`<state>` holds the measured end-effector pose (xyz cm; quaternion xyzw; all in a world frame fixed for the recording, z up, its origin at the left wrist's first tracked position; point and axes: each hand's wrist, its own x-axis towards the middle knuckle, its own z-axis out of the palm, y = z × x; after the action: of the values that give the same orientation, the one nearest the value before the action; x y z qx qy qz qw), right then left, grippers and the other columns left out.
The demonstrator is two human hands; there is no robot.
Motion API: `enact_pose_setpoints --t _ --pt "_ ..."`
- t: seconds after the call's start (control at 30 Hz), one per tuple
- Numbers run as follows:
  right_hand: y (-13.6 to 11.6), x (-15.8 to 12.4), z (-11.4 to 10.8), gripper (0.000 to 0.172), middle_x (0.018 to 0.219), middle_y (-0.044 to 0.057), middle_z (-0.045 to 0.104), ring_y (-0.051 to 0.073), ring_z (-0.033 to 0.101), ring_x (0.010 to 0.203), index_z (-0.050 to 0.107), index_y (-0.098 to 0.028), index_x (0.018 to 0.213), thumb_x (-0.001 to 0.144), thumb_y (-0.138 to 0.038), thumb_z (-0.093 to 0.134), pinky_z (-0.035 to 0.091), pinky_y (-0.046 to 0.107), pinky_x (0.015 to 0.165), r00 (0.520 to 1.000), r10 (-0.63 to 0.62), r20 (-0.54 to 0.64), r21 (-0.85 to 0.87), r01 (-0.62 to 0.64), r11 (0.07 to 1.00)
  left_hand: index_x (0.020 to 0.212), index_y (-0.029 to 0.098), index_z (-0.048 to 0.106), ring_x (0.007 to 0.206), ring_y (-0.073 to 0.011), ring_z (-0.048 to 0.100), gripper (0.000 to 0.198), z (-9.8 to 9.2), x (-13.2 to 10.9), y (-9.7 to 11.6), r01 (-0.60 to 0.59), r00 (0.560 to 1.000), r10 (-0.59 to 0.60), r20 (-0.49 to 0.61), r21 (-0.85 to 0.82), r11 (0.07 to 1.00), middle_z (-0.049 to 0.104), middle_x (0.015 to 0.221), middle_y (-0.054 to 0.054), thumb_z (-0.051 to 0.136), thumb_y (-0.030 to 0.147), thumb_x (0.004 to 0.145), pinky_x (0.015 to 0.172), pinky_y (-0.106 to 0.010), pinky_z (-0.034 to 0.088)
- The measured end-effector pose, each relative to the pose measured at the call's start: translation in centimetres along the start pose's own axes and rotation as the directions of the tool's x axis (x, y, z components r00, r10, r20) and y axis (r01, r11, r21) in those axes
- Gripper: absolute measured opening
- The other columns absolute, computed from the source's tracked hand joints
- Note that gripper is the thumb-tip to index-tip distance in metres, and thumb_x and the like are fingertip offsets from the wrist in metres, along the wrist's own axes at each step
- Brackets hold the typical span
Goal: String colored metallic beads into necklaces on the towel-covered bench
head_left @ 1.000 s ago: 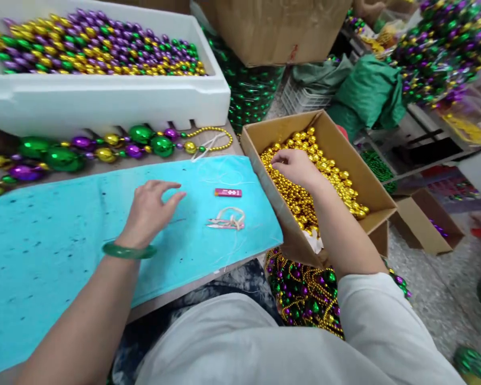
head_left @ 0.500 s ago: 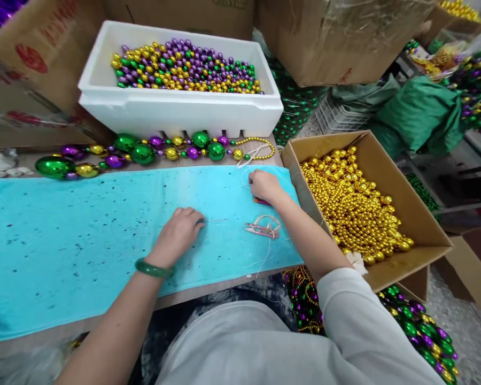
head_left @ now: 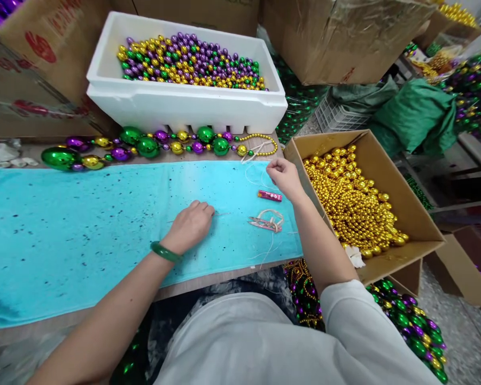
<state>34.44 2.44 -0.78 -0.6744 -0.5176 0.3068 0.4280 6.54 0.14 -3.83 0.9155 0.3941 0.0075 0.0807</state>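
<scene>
My left hand (head_left: 193, 223), with a green bangle at the wrist, is closed low over the blue cloth (head_left: 104, 230). A long thin needle (head_left: 224, 214) pokes out from under its fingers on both sides. My right hand (head_left: 285, 175) is raised at the cloth's right end, thumb and fingertips pinched together. Thin white thread (head_left: 247, 174) loops beside that pinch and seems to run into it. Just below are a small pink lighter-like box (head_left: 270, 195) and thread snips (head_left: 265, 223) with a pale band tied on.
A white foam box (head_left: 184, 104) of mixed beads stands behind the cloth. In front of it lies a string of large beads (head_left: 148, 147). To the right, a cardboard box (head_left: 419, 243) holds gold beads (head_left: 353, 208). More cartons and bead strands surround the table.
My right hand has moved right, uncovering the small pink box. My left hand has shifted right along the needle, whose other end now shows at its left. The view has tilted slightly.
</scene>
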Motion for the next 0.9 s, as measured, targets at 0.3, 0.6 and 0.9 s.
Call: enact_pose_setpoints --t 0.3,0.6,0.9 --pt "-3.0 -8.1 5.6 0.019 0.047 -0.007 0.036 0.009 0.029 0.044 0.065 -0.02 0.07 0.069 -0.039 0.064 0.02 0.024 0.044 0.995 0.082 0.058 0.268 -0.095 0.959 0.103 0.015 0.065 0.091 -0.0228 0.061 0.028 -0.6 -1.0 -0.5 0.088 0.969 -0.121 -0.216 -0.157 0.984 0.065 0.096 -0.011 0.04 0.019 0.092 0.08 -0.034 0.048" --pt "-7.3 -10.9 7.9 0.015 0.049 -0.007 0.041 0.01 0.037 0.045 0.061 -0.021 0.071 0.073 -0.035 0.064 0.031 0.024 0.044 0.997 0.053 -0.063 0.443 -0.02 0.896 0.109 0.018 0.067 0.065 -0.0122 0.062 0.03 -3.4 -3.2 2.7 0.035 0.841 -0.519 -0.153 -0.942 0.334 0.067 0.087 -0.005 0.059 0.031 0.083 0.051 -0.022 0.049" --pt "-7.8 -11.9 9.5 0.009 0.092 0.004 0.068 0.018 0.067 0.086 0.053 -0.021 0.077 0.078 -0.029 0.056 0.054 0.026 0.058 0.999 0.041 -0.033 0.469 -0.02 0.883 0.102 0.017 0.069 0.062 -0.0117 0.061 0.029 -3.4 -4.0 4.1 0.046 0.85 -0.525 -0.039 -0.988 0.147 0.069 0.082 -0.004 0.065 0.03 0.077 0.048 -0.021 0.048"
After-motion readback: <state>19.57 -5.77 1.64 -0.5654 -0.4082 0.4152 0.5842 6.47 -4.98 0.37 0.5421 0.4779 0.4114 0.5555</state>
